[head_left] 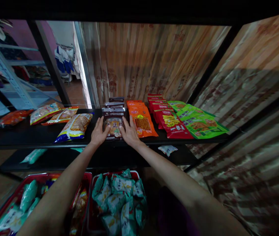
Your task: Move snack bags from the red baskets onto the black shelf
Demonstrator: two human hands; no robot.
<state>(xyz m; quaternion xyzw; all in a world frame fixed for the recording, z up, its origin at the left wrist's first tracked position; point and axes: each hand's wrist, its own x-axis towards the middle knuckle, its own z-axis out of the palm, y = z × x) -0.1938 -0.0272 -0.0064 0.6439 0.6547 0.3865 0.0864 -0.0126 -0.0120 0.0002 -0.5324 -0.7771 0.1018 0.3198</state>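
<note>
Black shelf point(39, 135): hands point(99, 133) splayed, touching brown packet point(115, 122).

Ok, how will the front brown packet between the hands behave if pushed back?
The front brown packet will probably bend, looking like a soft pouch. Its flat shape makes rolling unlikely. Pushing may shift the similar packets close behind it.

Dark brown snack packets point(114, 127) in overlapping row, front to back, on black shelf point(41, 135). Front packet near shelf's front edge, printed side facing camera: pale checkered band across top, large light lettering mid-face, food picture low down. At least two more behind, only upper strips showing, same checkered band. Exact tilt unclear.
</note>
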